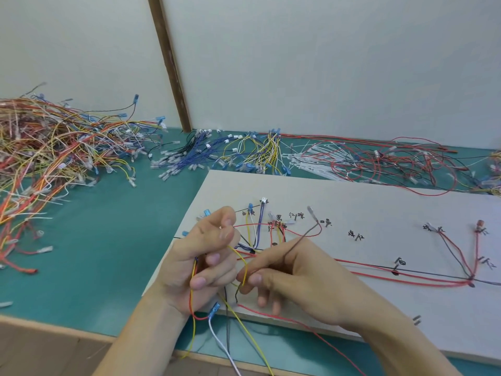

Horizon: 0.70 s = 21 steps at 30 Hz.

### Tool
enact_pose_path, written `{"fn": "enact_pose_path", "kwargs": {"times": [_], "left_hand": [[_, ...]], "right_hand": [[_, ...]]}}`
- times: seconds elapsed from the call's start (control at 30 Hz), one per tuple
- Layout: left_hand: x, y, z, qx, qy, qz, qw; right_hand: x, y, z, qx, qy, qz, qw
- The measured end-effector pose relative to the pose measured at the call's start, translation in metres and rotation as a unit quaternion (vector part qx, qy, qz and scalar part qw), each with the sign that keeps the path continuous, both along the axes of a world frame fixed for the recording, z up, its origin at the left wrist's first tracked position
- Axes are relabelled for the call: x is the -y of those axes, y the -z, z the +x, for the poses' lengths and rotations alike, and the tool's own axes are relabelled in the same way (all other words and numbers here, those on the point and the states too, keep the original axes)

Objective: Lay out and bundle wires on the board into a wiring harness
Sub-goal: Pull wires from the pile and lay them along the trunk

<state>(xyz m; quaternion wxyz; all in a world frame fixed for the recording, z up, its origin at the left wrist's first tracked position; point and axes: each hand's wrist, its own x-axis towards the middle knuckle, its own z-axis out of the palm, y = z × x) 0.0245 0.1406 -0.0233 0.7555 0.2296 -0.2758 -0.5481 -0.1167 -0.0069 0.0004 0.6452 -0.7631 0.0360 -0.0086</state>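
A white harness board [379,213] lies on the green table, marked with black lines, handwritten labels and pegs. Red, yellow, blue and black wires [406,278] run along its lines. My left hand [200,261] hovers over the board's near left corner and grips a bunch of yellow, red and white wires that hang down past the table's edge, one ending in a blue terminal [214,310]. My right hand [292,278] pinches a thin brown wire [301,237] that rises to a clear terminal, and its fingertips touch a yellow wire loop [244,264].
A large tangle of mixed wires [54,147] fills the table's far left. Blue and yellow wire sets [230,153], white cable ties [311,158] and loose red wires [393,161] lie behind the board. A grey wall with a brown post [169,63] stands behind.
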Motion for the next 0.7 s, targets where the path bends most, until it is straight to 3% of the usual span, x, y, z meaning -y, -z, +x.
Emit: {"fn": "enact_pose_path", "kwargs": {"times": [0.17, 0.27, 0.4, 0.7], "left_hand": [[0.0, -0.002, -0.002, 0.007, -0.049, 0.02, 0.999], [0.001, -0.004, -0.003, 0.032, -0.107, 0.059, 0.992], [0.004, -0.003, -0.005, 0.034, -0.114, 0.073, 0.99], [0.001, 0.0, -0.003, 0.034, -0.057, 0.07, 0.995]], "right_hand": [[-0.001, 0.008, 0.0, -0.009, -0.018, 0.112, 0.994], [0.002, 0.011, -0.002, -0.005, -0.037, 0.116, 0.993], [-0.001, 0.012, 0.003, 0.003, -0.027, 0.12, 0.992], [-0.003, 0.006, 0.012, 0.031, 0.185, 0.264, 0.946]]}}
